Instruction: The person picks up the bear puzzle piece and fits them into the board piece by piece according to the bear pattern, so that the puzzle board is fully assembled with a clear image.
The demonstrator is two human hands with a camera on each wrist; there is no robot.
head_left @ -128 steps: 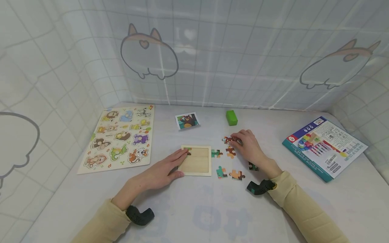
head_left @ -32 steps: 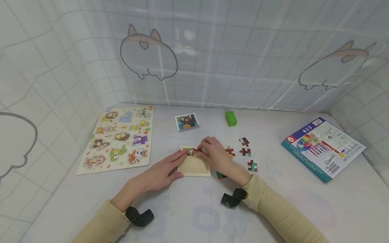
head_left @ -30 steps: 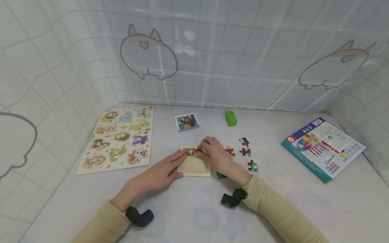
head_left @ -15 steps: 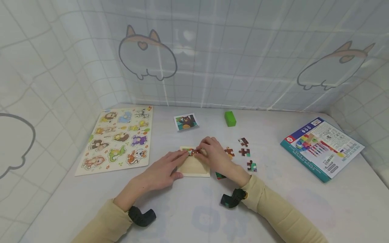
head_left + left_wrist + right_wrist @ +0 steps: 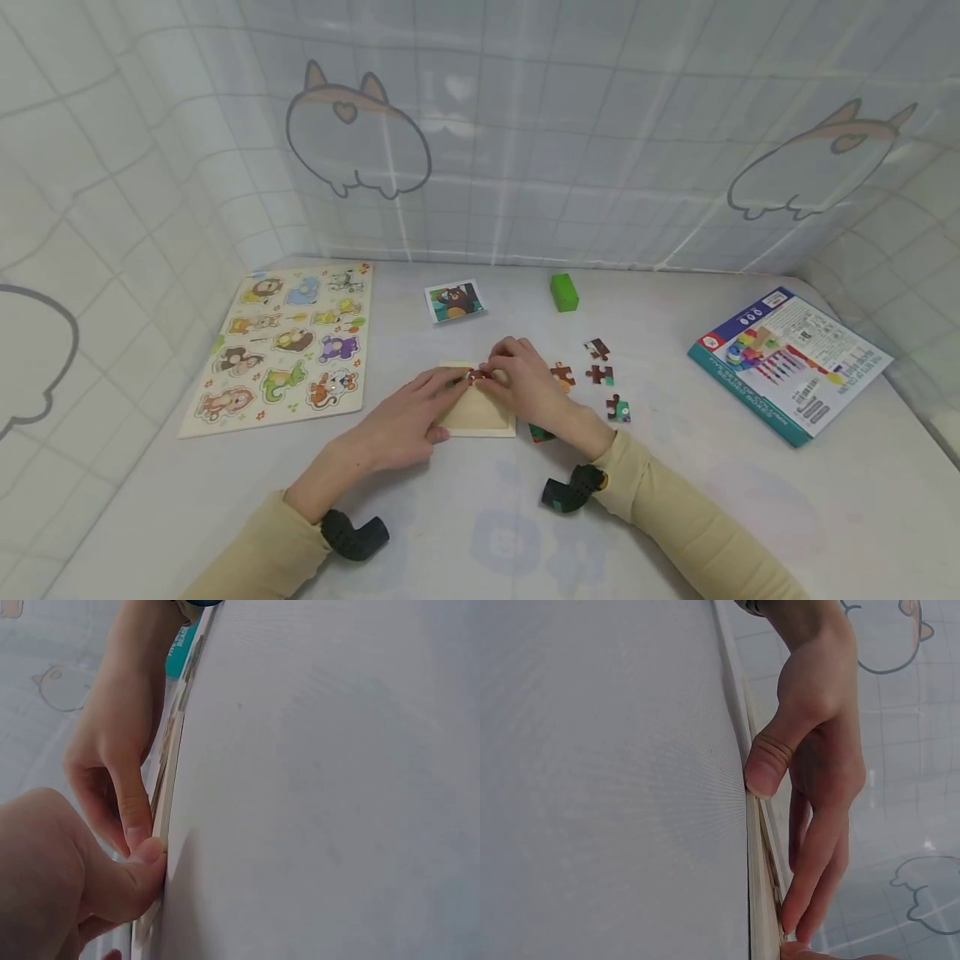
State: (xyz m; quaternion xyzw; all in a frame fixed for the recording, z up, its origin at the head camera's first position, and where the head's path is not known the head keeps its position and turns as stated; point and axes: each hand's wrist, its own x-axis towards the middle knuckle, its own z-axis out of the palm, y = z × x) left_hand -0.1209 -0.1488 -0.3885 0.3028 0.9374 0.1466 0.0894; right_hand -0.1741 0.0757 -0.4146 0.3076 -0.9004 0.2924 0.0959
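Observation:
In the head view, a small wooden puzzle tray [image 5: 480,414] lies at the middle of the table. My left hand [image 5: 397,423] lies across its left side, fingers reaching along the top onto the puzzle pieces; its thumb [image 5: 765,774] rests at the tray's edge. My right hand [image 5: 534,390] pinches a brown puzzle piece [image 5: 477,377] low over the tray's upper part, with both hands' fingertips close together. Fingers hide most of the pieces there. Right of the tray lie loose puzzle pieces, among them an orange-brown one [image 5: 561,376] and a green one [image 5: 538,433], partly covered by my right wrist.
More loose pieces, such as a green-and-brown one [image 5: 618,408], lie further right. Behind the tray are a bear picture card [image 5: 455,301] and a green block [image 5: 564,292]. An animal puzzle board [image 5: 300,400] lies left, a flat box [image 5: 795,367] at the right.
My right hand has come left from the loose pieces to the tray, bringing a brown piece. Lately, my left fingers have edged right over the pieces while my right hand stays nearly in place.

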